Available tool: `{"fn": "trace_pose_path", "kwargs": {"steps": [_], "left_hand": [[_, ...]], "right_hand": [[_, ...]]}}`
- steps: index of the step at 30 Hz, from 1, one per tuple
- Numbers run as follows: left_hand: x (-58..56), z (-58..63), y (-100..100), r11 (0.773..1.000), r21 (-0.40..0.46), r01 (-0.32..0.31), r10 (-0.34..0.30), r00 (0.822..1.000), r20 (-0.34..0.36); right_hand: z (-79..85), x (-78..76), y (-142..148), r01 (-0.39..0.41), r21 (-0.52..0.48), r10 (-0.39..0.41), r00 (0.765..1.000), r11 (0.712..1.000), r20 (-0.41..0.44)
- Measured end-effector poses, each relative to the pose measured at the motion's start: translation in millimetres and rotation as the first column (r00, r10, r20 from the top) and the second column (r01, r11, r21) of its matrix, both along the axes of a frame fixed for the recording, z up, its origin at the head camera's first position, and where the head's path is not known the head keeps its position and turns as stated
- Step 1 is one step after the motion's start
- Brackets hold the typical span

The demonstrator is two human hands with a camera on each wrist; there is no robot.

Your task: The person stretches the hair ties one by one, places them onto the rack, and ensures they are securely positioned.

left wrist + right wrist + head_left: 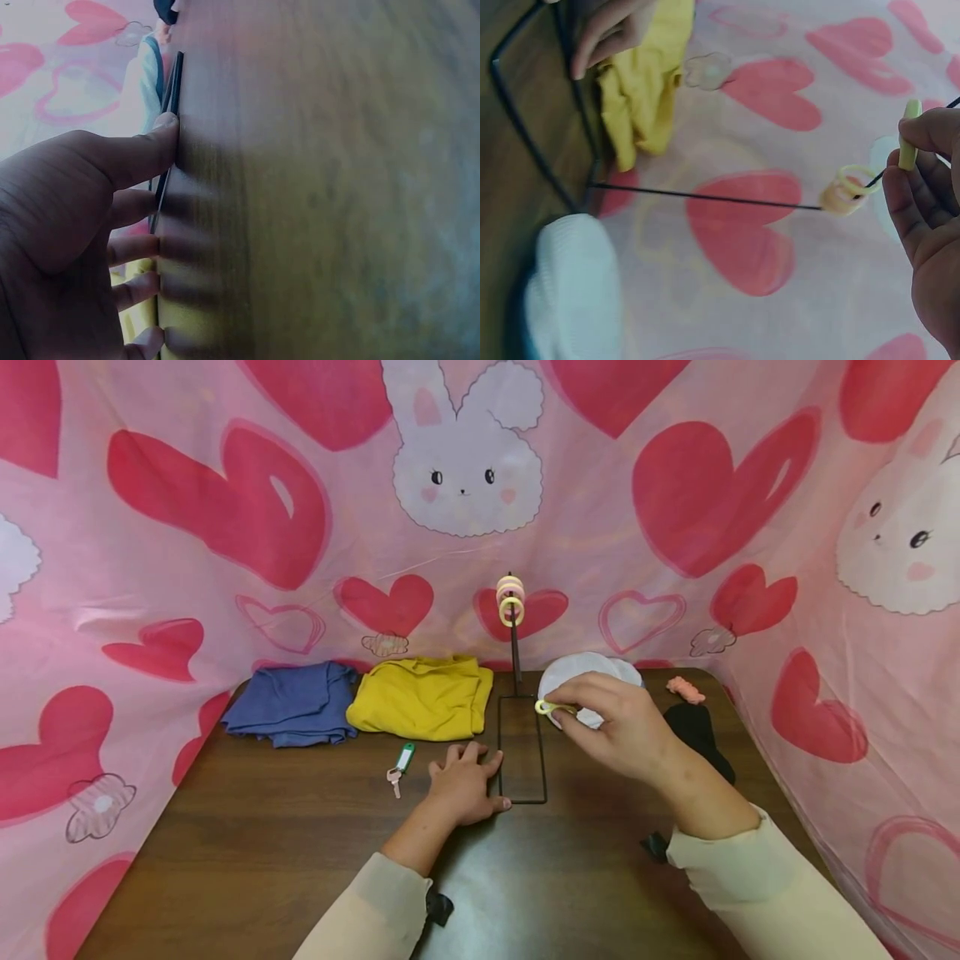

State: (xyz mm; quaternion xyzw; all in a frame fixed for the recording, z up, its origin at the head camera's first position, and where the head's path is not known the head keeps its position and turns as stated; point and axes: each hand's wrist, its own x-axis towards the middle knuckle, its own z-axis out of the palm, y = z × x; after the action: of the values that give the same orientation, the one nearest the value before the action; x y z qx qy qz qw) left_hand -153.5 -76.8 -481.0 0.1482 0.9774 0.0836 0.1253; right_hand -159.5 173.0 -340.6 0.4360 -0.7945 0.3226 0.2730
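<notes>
My right hand point(618, 718) pinches a small pale yellow ring point(543, 707) between thumb and fingers, raised above the table near the base of a black wire stand point(545, 760). In the right wrist view the ring point(909, 135) is edge-on. The stand has a flat rectangular base and a thin upright rod, whose upper end carries several yellow and pink rings point(511, 597). My left hand point(463, 789) rests on the table with fingers spread along the base's left side. Its thumb point(150, 154) lies on the base wire near the front left corner.
Left of the stand lie folded yellow cloth point(420, 697) and folded blue cloth point(292, 703). A key with a green tag point(405, 757) lies before them. Behind my right hand are white fabric point(588, 668), a coral bundle point(686, 690) and black cloth point(697, 735). Pink printed fabric point(420, 560) hangs around the table.
</notes>
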Motion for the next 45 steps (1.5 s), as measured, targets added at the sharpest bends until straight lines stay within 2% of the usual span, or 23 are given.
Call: {"fn": "trace_pose_path", "kwargs": {"steps": [8, 13, 19, 26, 33, 39, 45], "left_hand": [[-1.2, -0.7, 0, 1.000, -0.006, 0.002, -0.002, 1.000, -0.004], [-1.2, -0.3, -1, 1.000, -0.005, -0.003, 0.003, 1.000, 0.004], [-1.5, -0.1, -2, 1.000, -0.011, -0.002, 0.002, 1.000, 0.006], [-1.5, -0.4, -1, 1.000, -0.008, -0.001, 0.001, 1.000, 0.000], [-0.5, -0.5, -1, 1.000, -0.004, -0.003, 0.003, 1.000, -0.003], [-0.3, -1.6, -1, 1.000, 0.000, -0.003, 0.003, 1.000, 0.003], [0.7, 0.3, -1, 1.000, 0.008, 0.000, 0.000, 1.000, 0.000]], "right_hand": [[30.5, 7.8, -15, -0.076, -0.062, 0.069, 0.992, 0.995, -0.109], [42.4, 10.1, -21, -0.082, -0.059, 0.075, 0.990, 0.995, -0.124], [48.2, 7.6, -27, -0.077, -0.064, 0.067, 0.986, 0.995, -0.153], [44.0, 1.2, -32, -0.034, -0.095, 0.023, 0.993, 0.995, -0.118], [38.3, -16.0, -32, 0.031, -0.080, -0.039, 0.994, 0.996, -0.099], [33.4, -41.3, -40, 0.082, -0.099, -0.090, 0.993, 0.992, -0.080], [30.9, -65.7, -48, 0.177, -0.145, -0.188, 0.980, 0.973, -0.064]]}}
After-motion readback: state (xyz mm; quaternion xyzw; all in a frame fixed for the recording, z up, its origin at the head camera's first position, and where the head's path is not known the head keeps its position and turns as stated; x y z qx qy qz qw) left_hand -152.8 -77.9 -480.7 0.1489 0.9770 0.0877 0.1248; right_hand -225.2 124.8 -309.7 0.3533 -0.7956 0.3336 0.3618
